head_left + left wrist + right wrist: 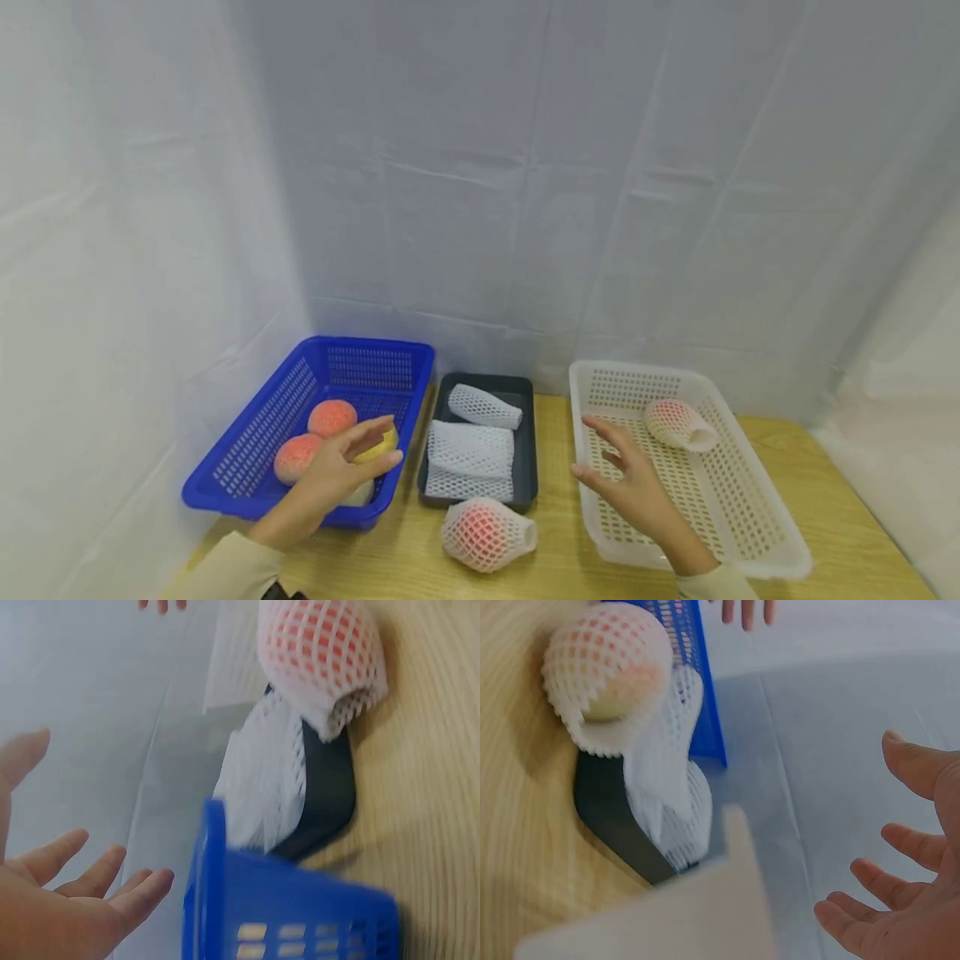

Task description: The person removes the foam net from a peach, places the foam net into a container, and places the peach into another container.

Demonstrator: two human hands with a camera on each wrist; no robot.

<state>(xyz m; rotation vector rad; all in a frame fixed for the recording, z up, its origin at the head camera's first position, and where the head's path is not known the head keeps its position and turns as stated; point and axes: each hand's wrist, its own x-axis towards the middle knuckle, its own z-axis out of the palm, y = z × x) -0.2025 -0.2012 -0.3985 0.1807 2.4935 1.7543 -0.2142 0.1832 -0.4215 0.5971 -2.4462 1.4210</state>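
A peach in a white foam net point(483, 535) lies on the table between my hands, touched by neither. My left hand point(324, 479) hovers over the right side of the blue basket point(202, 492), holding nothing, thumb and fingers apart. Two peaches point(332, 418) lie in that basket; a yellow fruit point(378, 447) and a pale one are partly hidden by the hand. My right hand point(637, 492) is above the left part of the white basket point(780, 533), also holding nothing, fingers spread. Another netted peach point(673, 423) rests in the white basket's far half.
Between the baskets stands a dark tray point(525, 467) holding white foam nets point(471, 454), one rolled narrow at the back and others flat in front. Pale sheeting point(480, 208) hangs behind and along both sides of the wooden table point(405, 558).
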